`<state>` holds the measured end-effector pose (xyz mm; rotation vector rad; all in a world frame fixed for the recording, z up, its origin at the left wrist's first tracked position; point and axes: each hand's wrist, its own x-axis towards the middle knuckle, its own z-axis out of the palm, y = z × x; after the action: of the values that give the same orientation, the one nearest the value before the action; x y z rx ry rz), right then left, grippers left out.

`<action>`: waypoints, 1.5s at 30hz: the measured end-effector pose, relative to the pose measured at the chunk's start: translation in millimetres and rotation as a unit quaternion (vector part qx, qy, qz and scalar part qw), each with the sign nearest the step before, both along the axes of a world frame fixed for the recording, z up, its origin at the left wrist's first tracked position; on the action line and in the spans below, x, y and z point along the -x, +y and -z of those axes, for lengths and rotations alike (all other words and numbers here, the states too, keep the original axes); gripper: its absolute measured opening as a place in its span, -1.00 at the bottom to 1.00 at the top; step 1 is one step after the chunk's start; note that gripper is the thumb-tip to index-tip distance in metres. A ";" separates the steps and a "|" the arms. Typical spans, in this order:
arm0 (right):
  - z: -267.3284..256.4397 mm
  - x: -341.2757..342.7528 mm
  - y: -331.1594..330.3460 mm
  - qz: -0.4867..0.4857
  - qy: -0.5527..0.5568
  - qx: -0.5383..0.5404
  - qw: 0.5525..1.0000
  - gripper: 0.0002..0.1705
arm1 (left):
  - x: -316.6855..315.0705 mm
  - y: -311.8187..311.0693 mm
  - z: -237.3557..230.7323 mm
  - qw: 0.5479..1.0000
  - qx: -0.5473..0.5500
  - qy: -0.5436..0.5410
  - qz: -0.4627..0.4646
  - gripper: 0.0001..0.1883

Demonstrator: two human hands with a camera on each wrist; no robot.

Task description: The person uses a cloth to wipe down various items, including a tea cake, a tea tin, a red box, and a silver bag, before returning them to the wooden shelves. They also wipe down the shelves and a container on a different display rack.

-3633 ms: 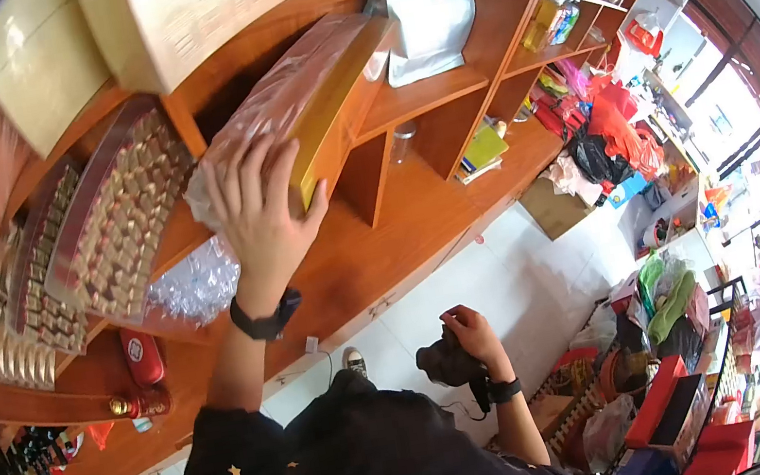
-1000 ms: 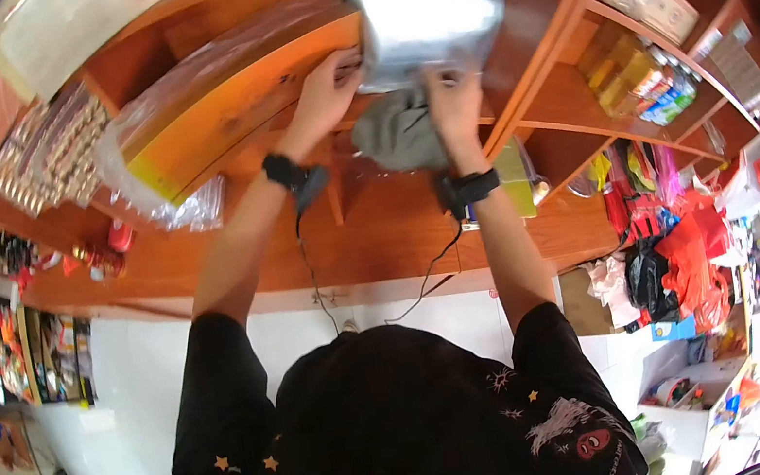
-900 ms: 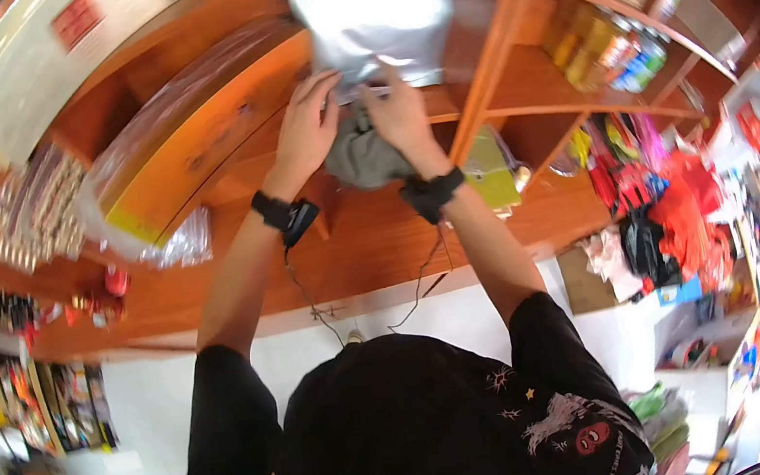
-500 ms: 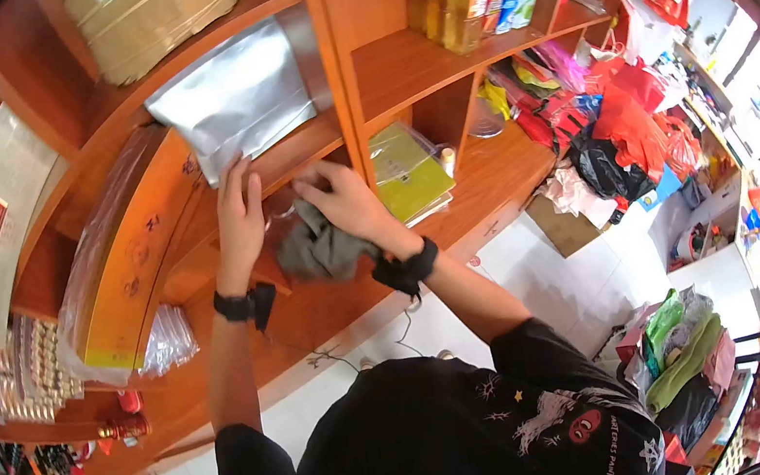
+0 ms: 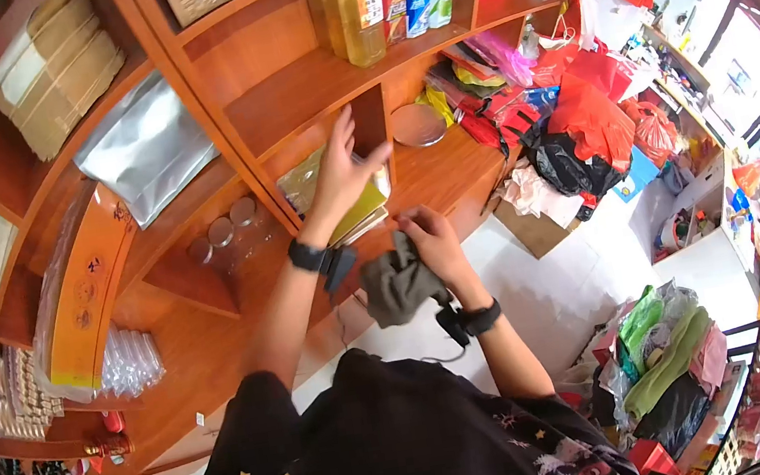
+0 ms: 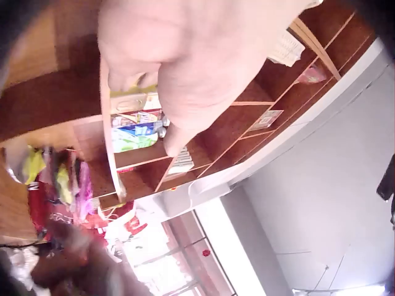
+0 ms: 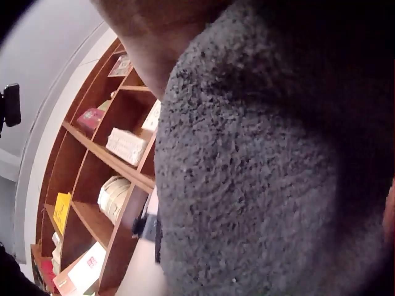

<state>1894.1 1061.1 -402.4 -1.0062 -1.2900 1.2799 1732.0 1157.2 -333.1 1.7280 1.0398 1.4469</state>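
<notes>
A dark grey cloth [image 5: 397, 286] hangs from the right hand [image 5: 436, 247], whose fingers pinch it in front of the shelving. In the right wrist view the cloth [image 7: 247, 160] fills much of the picture. The left hand [image 5: 342, 180] is raised with fingers and thumb spread, holding nothing, in front of a lower compartment with a yellow-green book [image 5: 361, 209]. The left wrist view shows this hand [image 6: 185, 55] large, before the shelves. A silver bag [image 5: 152, 146] lies in a compartment left of both hands.
Bottles [image 5: 364, 19] stand on the shelf above. An orange box [image 5: 91, 290] leans at the left, beside clear plastic packets [image 5: 130, 361]. Round glass lids [image 5: 220, 232] sit in a lower compartment. Red and black bags [image 5: 595, 132] are piled at the right, above a cardboard box [image 5: 536, 232].
Both hands have left the silver bag's compartment and moved right along the shelving, the cloth going with the right hand. The view has turned right, and the left hand has lifted and spread.
</notes>
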 end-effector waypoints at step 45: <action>71.3 -408.2 248.1 -0.012 0.167 0.258 0.952 -0.65 | -313.4 131.3 16.1 0.966 0.079 0.239 -0.062 -0.67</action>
<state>2302.3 1309.2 -473.6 -1.0671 -0.7215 1.7713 2045.4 1288.5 -349.2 1.9681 1.4931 0.9980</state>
